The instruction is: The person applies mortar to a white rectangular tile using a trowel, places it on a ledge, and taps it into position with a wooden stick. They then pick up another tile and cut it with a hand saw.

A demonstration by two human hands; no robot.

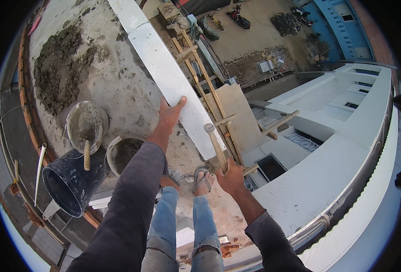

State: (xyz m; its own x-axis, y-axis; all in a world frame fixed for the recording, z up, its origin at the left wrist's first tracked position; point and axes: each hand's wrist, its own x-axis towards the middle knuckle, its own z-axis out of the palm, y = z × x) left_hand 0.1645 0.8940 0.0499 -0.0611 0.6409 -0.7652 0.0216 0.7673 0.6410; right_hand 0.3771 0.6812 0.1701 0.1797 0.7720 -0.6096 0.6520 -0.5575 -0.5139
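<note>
My right hand (pixel 231 177) is closed round the wooden handle of a hammer (pixel 218 149). Its metal head is just over the near end of a long white building block (pixel 169 68). Against the block's left edge, my left hand (pixel 171 112) grips with the thumb across the top; the other fingers are partly hidden. Another white block (pixel 127 13) continues the row at the far end. To the left, a trowel (pixel 86 156) lies on a mortar-smeared bucket (pixel 103 120). Beside it stands a pale bucket (pixel 111 156) with grey mortar inside.
A black bucket (pixel 67 181) lies tipped at the left, beyond it a heap of wet mortar (pixel 60 68). Wooden scaffolding (pixel 209 90) runs outside the block row. Past it is a drop to a yard (pixel 255 41) with parked motorbikes. My sandalled feet stand by the block's near end.
</note>
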